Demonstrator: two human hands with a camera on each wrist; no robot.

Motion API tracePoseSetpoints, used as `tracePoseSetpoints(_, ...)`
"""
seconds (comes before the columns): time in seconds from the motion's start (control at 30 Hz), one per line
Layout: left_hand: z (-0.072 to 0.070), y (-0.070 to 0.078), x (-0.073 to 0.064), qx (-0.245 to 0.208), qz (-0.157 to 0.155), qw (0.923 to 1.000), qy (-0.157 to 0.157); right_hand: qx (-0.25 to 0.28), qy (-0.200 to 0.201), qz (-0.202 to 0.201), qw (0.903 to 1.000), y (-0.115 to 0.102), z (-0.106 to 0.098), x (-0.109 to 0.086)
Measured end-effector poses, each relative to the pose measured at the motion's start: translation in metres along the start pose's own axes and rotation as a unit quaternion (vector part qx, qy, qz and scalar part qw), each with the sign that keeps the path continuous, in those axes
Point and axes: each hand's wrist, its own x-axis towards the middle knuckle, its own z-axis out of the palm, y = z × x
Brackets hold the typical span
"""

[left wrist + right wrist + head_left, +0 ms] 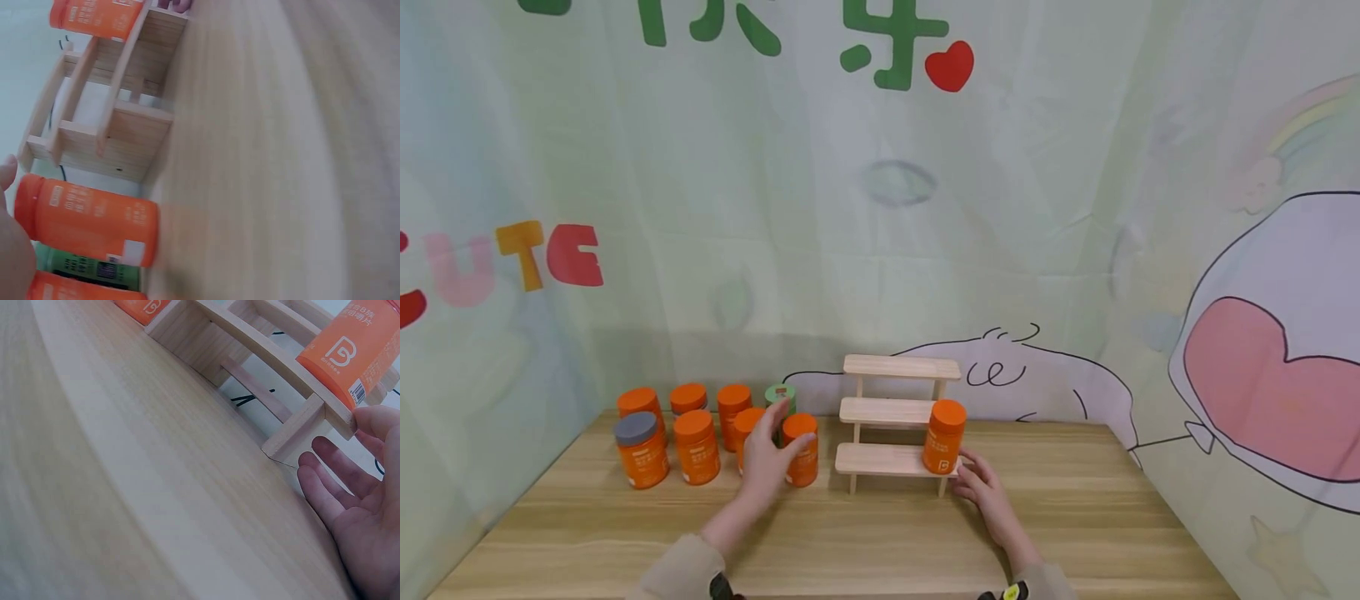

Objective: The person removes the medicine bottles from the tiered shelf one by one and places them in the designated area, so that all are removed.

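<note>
My left hand (765, 457) hovers at the front orange jar (801, 450), thumb and fingers spread apart near its lid. In the left wrist view that orange jar (94, 219) stands upright on the table, with a green jar (94, 269) behind it. My right hand (985, 492) is at the right end of a three-step wooden shelf (880, 458). In the right wrist view, a fingertip meets the corner of the bottom step while the other fingers of the right hand (362, 494) are loosely bent below. Another orange jar (945, 437) stands on that step's right end.
Left of my left hand stand several orange jars (697, 447), one with a grey lid (636, 427). The wood-grain table (880, 542) runs back to a printed curtain (1037, 208). Thin legs hold up the shelf.
</note>
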Motion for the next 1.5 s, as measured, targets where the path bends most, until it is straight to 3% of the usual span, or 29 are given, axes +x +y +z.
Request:
tracePoseSetpoints(0.17,0.004,0.011,0.007,-0.011,0.010,0.9997,0.020,0.002,0.004,0.001,1.0000,0.000,-0.001,-0.001)
tracePoseSetpoints(0.37,0.017,0.025,0.014,-0.038,0.044,0.9980,0.026,0.001,0.000,0.001,1.0000,0.000,-0.001,-0.002)
tracePoseSetpoints(0.67,0.048,0.049,0.017,-0.111,0.069,0.9900,-0.054,0.008,0.002,0.003,1.0000,0.002,0.000,-0.002)
tracePoseSetpoints(1.0,0.086,0.066,0.016,-0.144,0.096,0.9761,-0.132,0.016,-0.003,-0.017,0.9997,0.007,-0.003,-0.002)
tracePoseSetpoints(1.3,0.111,0.073,0.019,-0.170,0.065,0.9635,-0.196,0.022,-0.003,-0.015,0.9997,0.006,-0.004,0.000)
tracePoseSetpoints(1.5,0.120,0.077,0.022,-0.180,0.057,0.9573,-0.219,0.015,-0.007,-0.012,0.9998,0.003,-0.002,0.001)
